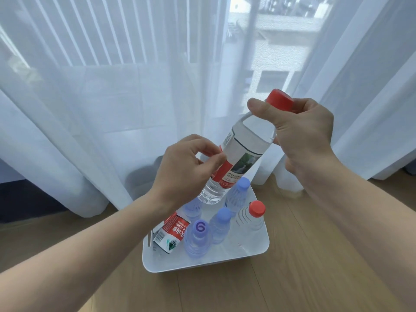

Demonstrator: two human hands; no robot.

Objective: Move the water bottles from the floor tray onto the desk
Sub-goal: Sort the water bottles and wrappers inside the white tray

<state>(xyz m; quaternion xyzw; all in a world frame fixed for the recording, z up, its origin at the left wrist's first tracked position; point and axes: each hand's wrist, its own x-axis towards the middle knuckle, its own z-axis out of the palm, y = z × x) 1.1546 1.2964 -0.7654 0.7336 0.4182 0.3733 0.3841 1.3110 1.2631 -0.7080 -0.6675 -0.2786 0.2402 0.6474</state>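
Fingers [216, 159]: left hand [184, 170] pinches label [239, 158], right hand [301, 129] grips red cap [280, 99], clear bottle [249, 136].

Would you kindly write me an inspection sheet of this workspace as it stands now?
Surface: light wooden floor; the desk is not in view.
Job's things: white plastic tray on the floor holds several small clear bottles with blue caps, one upright clear bottle with a red cap and one red-labelled bottle, partly hidden; a large clear red-capped bottle is held tilted above the tray.
Clutter: nothing seen.
Grippers: left hand pinches the held bottle at its label; right hand grips its neck by the cap.
Cables: nothing seen.
Surroundings: sheer white curtains over a window showing buildings outside.
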